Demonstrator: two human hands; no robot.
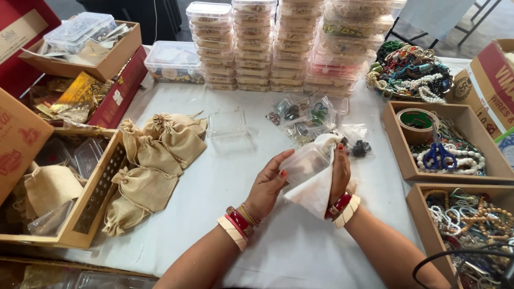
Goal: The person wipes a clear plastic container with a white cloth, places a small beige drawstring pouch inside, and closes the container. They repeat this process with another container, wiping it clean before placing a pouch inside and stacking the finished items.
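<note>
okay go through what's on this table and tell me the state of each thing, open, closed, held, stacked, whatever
small clear box: held in left hand
white cloth: gripped by right hand
burlap pouches: drawn shut, piled
clear boxes: lidded, stacked
blue scissors: closed, in tray

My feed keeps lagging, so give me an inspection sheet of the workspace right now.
Surface: white tablecloth, wrinkled.
Job's things: clear plastic box and white cloth, both in hand.
Clutter: burlap pouches, stacked plastic boxes, bead trays, blue scissors.
Hands: left hand holds the box; right hand grips the cloth.
Cables: black cable, lower right.
Surroundings: cardboard cartons.
</note>
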